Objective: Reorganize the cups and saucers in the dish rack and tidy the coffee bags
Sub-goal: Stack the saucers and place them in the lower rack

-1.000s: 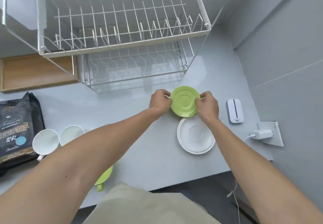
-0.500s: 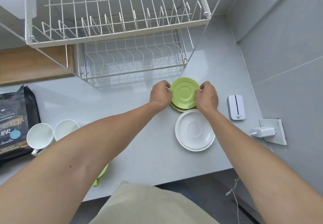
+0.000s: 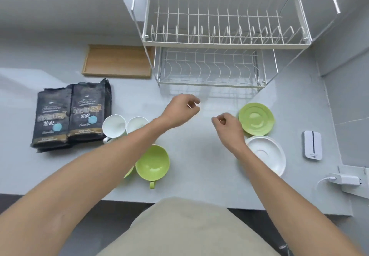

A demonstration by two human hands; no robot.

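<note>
Hovering over bare counter [image 3: 199, 155], left hand [image 3: 180, 110] and right hand [image 3: 229, 128] empty, fingers loosely curled, green saucers [image 3: 256, 118] beside right.

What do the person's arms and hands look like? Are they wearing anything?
Both arms are bare, with no sleeves showing. The left hand and right hand have no gloves, rings, watch or bracelets that I can see. Below them is beige clothing.

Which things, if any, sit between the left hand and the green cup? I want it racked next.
Nothing visible does. The left hand hovers empty over bare grey counter, and the round green cup with the small handle stands open beside the forearm. A second green cup is mostly hidden under that arm.
</note>
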